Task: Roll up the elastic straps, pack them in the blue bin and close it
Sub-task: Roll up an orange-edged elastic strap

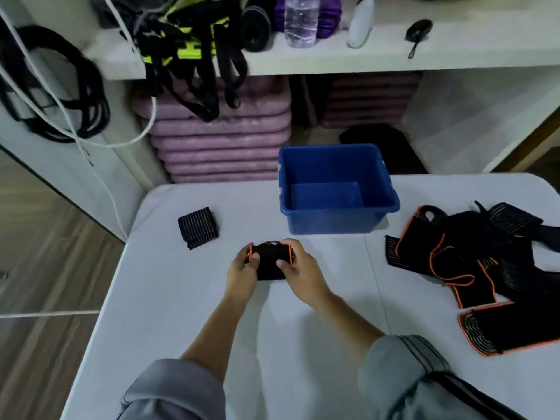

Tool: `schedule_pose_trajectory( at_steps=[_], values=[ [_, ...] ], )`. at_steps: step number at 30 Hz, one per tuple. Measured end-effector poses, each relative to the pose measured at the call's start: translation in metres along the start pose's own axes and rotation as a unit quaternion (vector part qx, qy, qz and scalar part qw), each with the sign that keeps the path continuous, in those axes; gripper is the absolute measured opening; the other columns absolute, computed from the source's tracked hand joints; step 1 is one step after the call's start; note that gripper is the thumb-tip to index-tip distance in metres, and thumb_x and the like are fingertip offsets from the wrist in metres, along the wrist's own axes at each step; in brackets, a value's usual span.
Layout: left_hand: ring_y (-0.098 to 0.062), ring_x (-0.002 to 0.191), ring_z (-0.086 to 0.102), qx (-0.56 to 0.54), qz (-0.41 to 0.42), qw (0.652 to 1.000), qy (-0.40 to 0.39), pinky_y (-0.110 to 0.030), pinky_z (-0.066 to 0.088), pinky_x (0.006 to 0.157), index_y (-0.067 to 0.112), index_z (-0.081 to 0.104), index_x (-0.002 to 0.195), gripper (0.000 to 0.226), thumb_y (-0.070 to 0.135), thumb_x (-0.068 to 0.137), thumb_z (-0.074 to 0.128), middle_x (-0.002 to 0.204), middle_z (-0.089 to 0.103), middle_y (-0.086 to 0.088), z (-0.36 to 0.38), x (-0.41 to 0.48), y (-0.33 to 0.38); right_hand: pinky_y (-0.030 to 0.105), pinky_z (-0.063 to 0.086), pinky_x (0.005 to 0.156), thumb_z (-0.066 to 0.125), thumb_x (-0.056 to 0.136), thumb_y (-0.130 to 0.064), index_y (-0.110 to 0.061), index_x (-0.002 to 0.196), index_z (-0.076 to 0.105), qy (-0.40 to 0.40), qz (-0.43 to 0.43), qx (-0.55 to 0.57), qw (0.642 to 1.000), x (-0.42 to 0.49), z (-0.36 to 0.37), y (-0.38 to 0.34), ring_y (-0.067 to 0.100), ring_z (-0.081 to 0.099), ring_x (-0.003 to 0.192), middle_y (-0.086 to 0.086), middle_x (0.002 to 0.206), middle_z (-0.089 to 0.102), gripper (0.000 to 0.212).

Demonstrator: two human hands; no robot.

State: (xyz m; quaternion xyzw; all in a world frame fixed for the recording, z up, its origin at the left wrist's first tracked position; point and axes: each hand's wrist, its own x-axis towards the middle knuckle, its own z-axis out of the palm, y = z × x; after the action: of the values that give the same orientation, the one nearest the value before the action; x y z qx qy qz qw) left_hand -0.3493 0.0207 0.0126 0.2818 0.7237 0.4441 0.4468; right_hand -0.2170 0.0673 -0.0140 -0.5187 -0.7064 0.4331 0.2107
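Glossy plastic blue bin (pixel 339 221); ribbed cloth straps (pixel 472 268); smooth matt table (pixel 188 298).

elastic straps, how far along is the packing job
Done: one rolled black ribbed strap lies on the white table, left of the blue plastic bin. In hand: the left hand and right hand grip a black orange-edged strap roll. Left: the heap of unrolled black and orange straps at the right, packing everything into the empty bin, and closing it; no lid shows.

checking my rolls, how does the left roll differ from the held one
The left roll lies untouched on the table; the held roll is gripped by left hand and right hand. The left roll has pale stripes; the held roll has orange edges. Both are black, outside the blue bin.
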Motion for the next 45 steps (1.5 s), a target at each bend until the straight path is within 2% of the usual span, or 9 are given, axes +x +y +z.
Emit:
schedule_pose_trajectory(
  at_steps=[5, 9, 13, 20, 24, 27, 32, 39, 45],
  values=[
    [-0.019, 0.091, 0.052, 0.030, 0.035, 0.996, 0.073, -0.025, 0.037, 0.078, 0.015, 0.041, 0.124, 0.030, 0.016, 0.095, 0.048, 0.103, 0.054, -0.005, -0.034, 0.051, 0.018, 0.046, 0.049, 0.093, 0.049, 0.091, -0.021, -0.035, 0.125, 0.037, -0.016, -0.014, 0.013, 1.000, 0.062, 0.033, -0.029, 0.028, 0.057, 0.106, 0.006, 0.121, 0.059, 0.039],
    [-0.005, 0.071, 0.051, 0.097, 0.084, 0.987, 0.096, -0.004, 0.035, 0.055, 0.016, 0.040, 0.104, 0.015, 0.011, 0.093, 0.050, 0.088, 0.055, -0.002, -0.040, 0.088, 0.026, 0.046, 0.048, 0.093, 0.045, 0.087, -0.027, -0.044, 0.125, 0.036, -0.011, -0.018, 0.025, 0.999, 0.104, 0.041, -0.032, 0.025, 0.057, 0.107, 0.003, 0.121, 0.060, 0.042],
    [-0.024, 0.085, 0.063, 0.171, 0.124, 0.975, 0.063, -0.024, 0.045, 0.067, 0.018, 0.043, 0.122, 0.032, 0.011, 0.092, 0.049, 0.096, 0.064, -0.005, -0.039, 0.118, 0.020, 0.045, 0.045, 0.099, 0.045, 0.089, -0.025, -0.043, 0.128, 0.042, 0.008, -0.021, 0.016, 1.000, 0.131, 0.048, -0.021, 0.019, 0.052, 0.119, -0.004, 0.131, 0.054, 0.043],
    [-0.032, 0.112, 0.055, 0.271, 0.252, 0.926, 0.078, -0.033, 0.049, 0.083, 0.006, 0.046, 0.135, 0.042, 0.007, 0.093, 0.047, 0.134, 0.049, -0.015, -0.030, 0.133, 0.007, 0.031, 0.041, 0.105, 0.051, 0.095, -0.016, -0.022, 0.133, 0.051, 0.045, -0.101, 0.016, 0.994, 0.141, 0.046, -0.011, 0.011, 0.049, 0.122, -0.001, 0.133, 0.052, 0.039],
    [-0.032, 0.118, 0.049, 0.275, 0.225, 0.934, 0.049, -0.033, 0.043, 0.091, 0.005, 0.037, 0.140, 0.046, 0.010, 0.095, 0.045, 0.140, 0.043, -0.014, -0.029, 0.139, -0.001, 0.024, 0.032, 0.108, 0.049, 0.096, -0.018, -0.021, 0.136, 0.048, 0.027, -0.082, -0.027, 0.996, 0.148, 0.052, -0.006, 0.014, 0.044, 0.127, 0.004, 0.137, 0.050, 0.040],
    [-0.033, 0.122, 0.040, 0.314, 0.202, 0.927, 0.032, -0.039, 0.040, 0.098, 0.007, 0.028, 0.145, 0.049, 0.016, 0.098, 0.040, 0.145, 0.036, -0.012, -0.029, 0.144, -0.001, 0.030, 0.031, 0.110, 0.045, 0.098, -0.022, -0.024, 0.139, 0.045, 0.021, -0.064, -0.036, 0.997, 0.152, 0.056, -0.004, 0.017, 0.041, 0.130, 0.005, 0.139, 0.048, 0.041],
    [-0.031, 0.125, 0.035, 0.328, 0.184, 0.926, 0.020, -0.036, 0.036, 0.100, 0.011, 0.022, 0.147, 0.051, 0.017, 0.099, 0.037, 0.147, 0.031, -0.010, -0.027, 0.143, 0.006, 0.019, 0.028, 0.104, 0.045, 0.098, -0.018, -0.020, 0.140, 0.043, 0.017, -0.069, -0.032, 0.997, 0.150, 0.051, -0.011, 0.019, 0.041, 0.129, 0.008, 0.138, 0.048, 0.042],
    [-0.032, 0.119, 0.045, 0.285, 0.202, 0.936, 0.047, -0.044, 0.046, 0.092, 0.011, 0.027, 0.144, 0.050, 0.016, 0.097, 0.042, 0.138, 0.039, -0.014, -0.028, 0.132, 0.005, 0.035, 0.043, 0.102, 0.043, 0.097, -0.031, -0.031, 0.143, 0.035, 0.026, -0.101, -0.026, 0.994, 0.138, 0.048, -0.009, 0.016, 0.047, 0.123, 0.002, 0.136, 0.048, 0.047],
    [-0.033, 0.115, 0.047, 0.278, 0.218, 0.934, 0.057, -0.045, 0.048, 0.090, 0.010, 0.031, 0.142, 0.049, 0.016, 0.095, 0.045, 0.135, 0.038, -0.016, -0.029, 0.127, 0.010, 0.037, 0.043, 0.104, 0.042, 0.099, -0.036, -0.035, 0.146, 0.028, 0.028, -0.112, -0.041, 0.992, 0.133, 0.046, -0.011, 0.015, 0.042, 0.130, 0.001, 0.141, 0.044, 0.049]
  ],
)
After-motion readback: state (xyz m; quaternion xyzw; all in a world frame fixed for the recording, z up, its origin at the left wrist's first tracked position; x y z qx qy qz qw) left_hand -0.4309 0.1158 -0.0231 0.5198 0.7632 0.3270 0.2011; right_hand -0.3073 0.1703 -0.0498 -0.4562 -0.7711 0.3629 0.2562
